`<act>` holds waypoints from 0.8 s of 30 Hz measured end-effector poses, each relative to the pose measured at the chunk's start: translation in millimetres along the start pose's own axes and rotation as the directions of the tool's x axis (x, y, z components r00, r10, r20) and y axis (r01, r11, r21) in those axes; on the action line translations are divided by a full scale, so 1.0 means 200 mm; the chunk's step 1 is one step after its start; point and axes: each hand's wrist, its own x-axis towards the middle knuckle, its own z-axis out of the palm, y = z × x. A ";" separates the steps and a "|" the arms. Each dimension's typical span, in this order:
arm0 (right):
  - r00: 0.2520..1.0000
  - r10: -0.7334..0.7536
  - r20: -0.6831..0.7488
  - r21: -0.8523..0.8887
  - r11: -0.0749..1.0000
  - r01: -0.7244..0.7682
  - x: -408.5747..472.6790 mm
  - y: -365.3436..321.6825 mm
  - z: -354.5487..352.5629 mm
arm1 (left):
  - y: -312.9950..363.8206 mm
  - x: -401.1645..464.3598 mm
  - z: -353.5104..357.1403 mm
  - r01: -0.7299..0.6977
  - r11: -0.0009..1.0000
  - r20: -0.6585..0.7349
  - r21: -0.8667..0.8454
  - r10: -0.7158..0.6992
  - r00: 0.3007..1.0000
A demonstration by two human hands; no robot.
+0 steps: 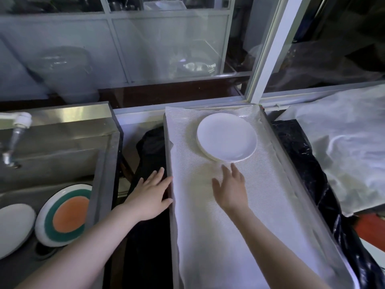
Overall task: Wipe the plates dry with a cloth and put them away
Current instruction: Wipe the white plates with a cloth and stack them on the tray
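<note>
Just beyond my right hand, a small stack of white plates sits on the cloth-lined tray; fingers straight, perhaps not quite touching the rim. My left hand lies flat at the tray's edge, holding nothing. Left of it, two plates lean in the sink.

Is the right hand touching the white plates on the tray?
Apart. The head view shows lined tray between the right hand's fingertips and the white plates.
</note>
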 end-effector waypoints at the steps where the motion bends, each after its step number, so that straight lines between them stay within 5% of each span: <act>1: 0.998 -0.056 0.010 -0.044 0.997 0.056 -0.04 -0.04 0.02 | -0.03 -0.04 0.00 0.012 1.000 -0.001 -0.006 -0.012 1.000; 13: 0.828 -0.534 0.170 -0.056 0.834 0.549 -0.63 -0.77 0.24 | -0.70 -0.89 0.07 0.112 0.988 -0.062 -0.103 -0.119 0.991; 24: 0.653 -0.690 0.312 0.094 0.706 0.701 -1.40 -1.70 0.96 | -1.68 -2.08 0.36 0.364 0.913 -0.071 -0.182 -0.382 0.922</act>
